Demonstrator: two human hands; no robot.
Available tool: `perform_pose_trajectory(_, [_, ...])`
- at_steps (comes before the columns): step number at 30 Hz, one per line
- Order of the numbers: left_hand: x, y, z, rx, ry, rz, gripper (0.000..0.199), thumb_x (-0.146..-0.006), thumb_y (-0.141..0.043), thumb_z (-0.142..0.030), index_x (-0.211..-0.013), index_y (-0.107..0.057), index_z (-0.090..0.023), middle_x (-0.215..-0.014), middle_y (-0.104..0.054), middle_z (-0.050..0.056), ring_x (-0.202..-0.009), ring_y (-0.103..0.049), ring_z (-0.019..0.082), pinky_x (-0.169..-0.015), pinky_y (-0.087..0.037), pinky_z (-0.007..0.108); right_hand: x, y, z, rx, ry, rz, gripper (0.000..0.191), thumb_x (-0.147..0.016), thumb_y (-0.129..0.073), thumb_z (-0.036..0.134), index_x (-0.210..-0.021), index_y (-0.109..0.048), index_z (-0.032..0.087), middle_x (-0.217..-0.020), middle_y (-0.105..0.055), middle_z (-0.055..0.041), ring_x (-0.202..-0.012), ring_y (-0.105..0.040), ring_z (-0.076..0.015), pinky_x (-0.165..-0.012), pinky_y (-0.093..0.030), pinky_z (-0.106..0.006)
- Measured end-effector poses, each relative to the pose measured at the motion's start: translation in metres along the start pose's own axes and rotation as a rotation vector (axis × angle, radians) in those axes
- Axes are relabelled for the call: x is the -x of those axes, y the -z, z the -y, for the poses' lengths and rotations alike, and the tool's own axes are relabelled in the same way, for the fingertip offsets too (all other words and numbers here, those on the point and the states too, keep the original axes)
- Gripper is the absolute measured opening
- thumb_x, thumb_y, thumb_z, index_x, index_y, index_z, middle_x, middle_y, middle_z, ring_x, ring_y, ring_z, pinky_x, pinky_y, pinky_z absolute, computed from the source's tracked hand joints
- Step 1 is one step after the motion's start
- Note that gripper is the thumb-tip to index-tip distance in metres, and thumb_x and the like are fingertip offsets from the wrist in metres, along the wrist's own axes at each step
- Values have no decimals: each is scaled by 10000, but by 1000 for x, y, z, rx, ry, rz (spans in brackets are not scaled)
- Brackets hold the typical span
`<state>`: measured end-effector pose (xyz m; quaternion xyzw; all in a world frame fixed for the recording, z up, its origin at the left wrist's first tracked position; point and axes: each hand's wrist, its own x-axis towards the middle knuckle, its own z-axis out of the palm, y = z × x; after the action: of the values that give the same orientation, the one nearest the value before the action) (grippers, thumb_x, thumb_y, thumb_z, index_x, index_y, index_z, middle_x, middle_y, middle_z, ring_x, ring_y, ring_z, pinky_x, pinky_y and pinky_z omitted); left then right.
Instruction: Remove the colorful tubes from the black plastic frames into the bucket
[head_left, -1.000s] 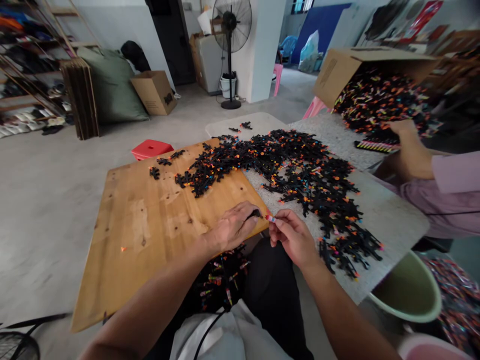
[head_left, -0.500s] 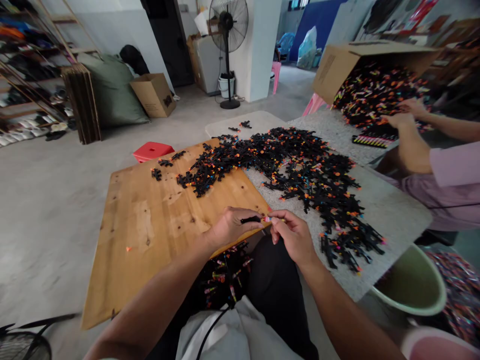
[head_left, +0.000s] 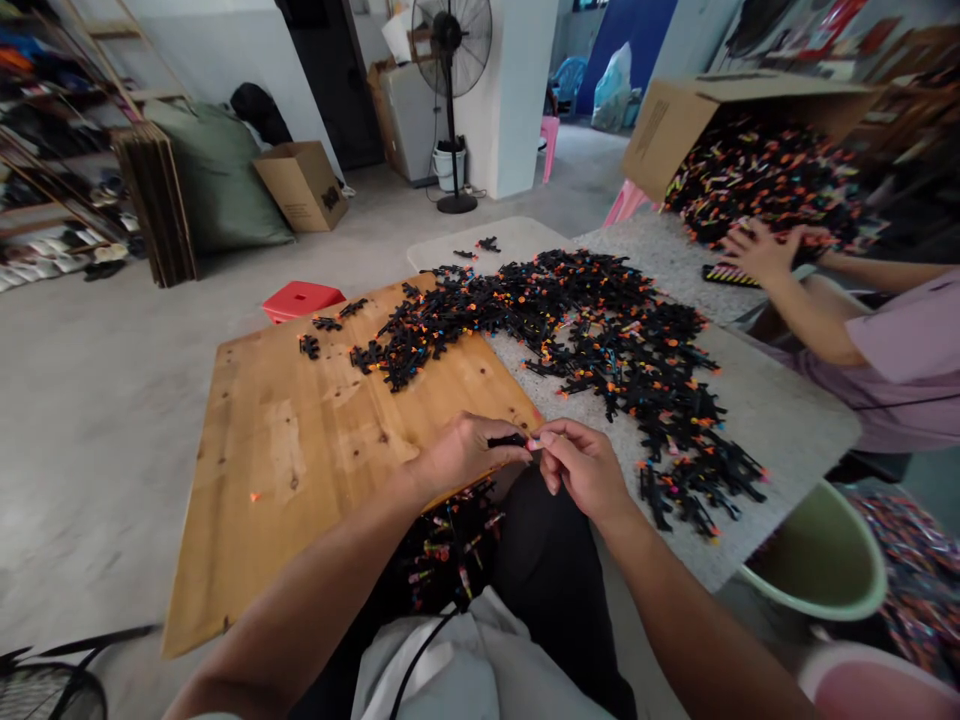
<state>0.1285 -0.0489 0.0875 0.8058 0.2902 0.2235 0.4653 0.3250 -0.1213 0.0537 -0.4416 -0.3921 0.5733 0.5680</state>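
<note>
My left hand [head_left: 466, 455] is closed around a small black toy gun [head_left: 507, 440] above the near right edge of the wooden board [head_left: 262, 540]. At the toy's right end, my right hand [head_left: 583, 462] pinches a small pinkish-white piece [head_left: 534, 444] between thumb and fingertips. The two parts meet there, but my fingers partly hide the joint. Beyond my hands spreads a large heap of black toy guns [head_left: 600, 340] with orange, blue and pink bits. More toys with colourful parts [head_left: 442, 555] lie below the board edge, by my lap.
A grey speckled table [head_left: 780, 390] adjoins the board. On the right, a co-worker's hands [head_left: 761, 250] are at a tipped cardboard box [head_left: 667, 135] spilling toys. A green tub [head_left: 832, 560] stands low at right; a red stool [head_left: 300, 298] is behind the board.
The right hand's fingers have shifted slightly left, closer to the toy gun's end. The co-worker's hands have moved left and lower, with one hand spread.
</note>
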Motion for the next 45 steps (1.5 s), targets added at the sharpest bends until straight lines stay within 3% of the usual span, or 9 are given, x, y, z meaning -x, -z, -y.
perform_pose_trajectory(5, [-1,-1,-3,195,173,94,368,-901,-737,-499,-1027,-792,-158,-727,-696,-7,-586,-627,98,-560,-468,177,-3,0,3,-120,-28,59,210,-863,-766,394,-829,-701,197,-521,-514,76,-357,-472,-95,-338,-372,-218])
perform_pose_trajectory(11, [-1,0,-10,257,211,128,376,-897,-728,-513,-921,-764,-140,-677,-669,-7,-568,-607,97,-541,-452,178,-1,5,2,-64,0,110,213,-892,-750,410,-872,-704,203,-533,-525,74,-379,-485,-94,-373,-394,-222])
perform_pose_trajectory(23, [3,-9,4,-181,83,76,348,-980,-636,-465,-857,-745,-158,-663,-675,-9,-599,-612,103,-583,-408,183,7,-11,3,188,-21,-17,303,-950,-652,493,-891,-662,196,-526,-531,75,-386,-485,-95,-388,-383,-206])
perform_pose_trajectory(26, [16,-11,11,-325,132,166,338,-981,-629,-464,-863,-756,-174,-676,-697,11,-608,-639,127,-585,-405,203,-1,4,-8,268,-123,220,362,-978,-583,541,-931,-665,191,-579,-590,56,-436,-533,-101,-420,-406,-200])
perform_pose_trajectory(29, [38,-16,17,-532,192,392,317,-951,-650,-466,-860,-774,-188,-750,-746,66,-711,-718,215,-658,-470,260,-40,39,-9,578,-194,400,373,-1008,-522,512,-961,-681,178,-723,-704,-5,-525,-618,-121,-463,-437,-205])
perform_pose_trajectory(32, [62,-24,19,-721,373,604,231,-884,-699,-375,-891,-795,-164,-857,-775,152,-843,-757,347,-737,-539,369,-110,81,4,1249,-46,-6,352,-1043,-419,336,-925,-708,172,-772,-727,-41,-666,-667,-147,-619,-497,-222])
perform_pose_trajectory(35, [74,-30,15,-729,529,697,237,-825,-718,-277,-1011,-792,-150,-995,-779,189,-953,-751,394,-808,-571,431,-187,115,20,1456,-6,-196,343,-1006,-403,180,-1043,-741,133,-1093,-727,-151,-1011,-674,-225,-857,-495,-285])
perform_pose_trajectory(40, [58,-14,10,-504,529,563,337,-876,-668,-281,-1207,-732,-260,-1167,-762,96,-1108,-717,332,-959,-557,429,-281,144,30,1619,-35,-169,383,-944,-499,133,-1260,-714,156,-1368,-595,-172,-1136,-638,-252,-935,-464,-302])
perform_pose_trajectory(45, [7,18,27,-455,300,334,353,-992,-566,-368,-1318,-680,-294,-1294,-726,64,-1191,-677,266,-1057,-512,395,-317,158,22,1716,-89,22,323,-901,-599,149,-1190,-738,105,-1264,-666,-204,-1093,-658,-282,-927,-473,-322])
